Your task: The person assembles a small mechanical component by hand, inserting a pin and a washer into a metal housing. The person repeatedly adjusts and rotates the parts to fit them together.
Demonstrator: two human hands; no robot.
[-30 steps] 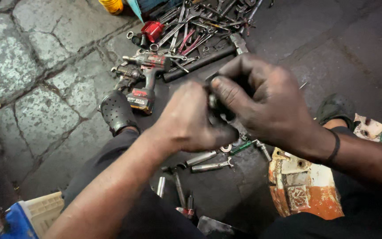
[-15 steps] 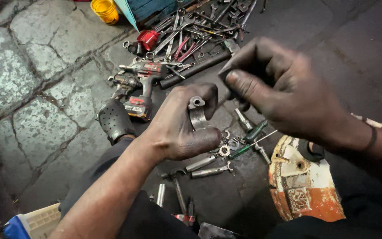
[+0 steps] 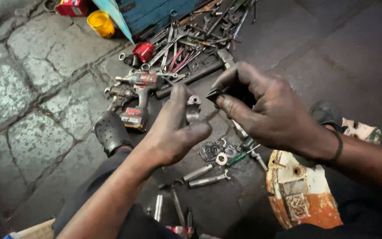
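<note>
My left hand (image 3: 175, 132) is closed around a small grey metal part (image 3: 193, 108) with a notched top, held upright above the ground. My right hand (image 3: 266, 110) sits just to its right, fingers pinched on a small dark piece (image 3: 214, 94) whose shape I cannot make out, a little apart from the metal part. Both hands are smeared with black grease. Below them on the ground lie a washer (image 3: 221, 158), a round dark disc (image 3: 208, 151) and two metal pins (image 3: 204, 175).
A cordless impact driver (image 3: 138, 95) lies at the left of a heap of spanners and tools (image 3: 186, 44) by a blue box (image 3: 155, 13). A yellow tub (image 3: 101, 23) stands on the cobbles. A worn orange-white casing (image 3: 299, 194) sits at lower right. My black clog (image 3: 110, 132) is at left.
My hands, clasped together over the part a second ago, have drawn apart. The right hand has pulled away to the right with a small dark piece, uncovering the metal part in the left.
</note>
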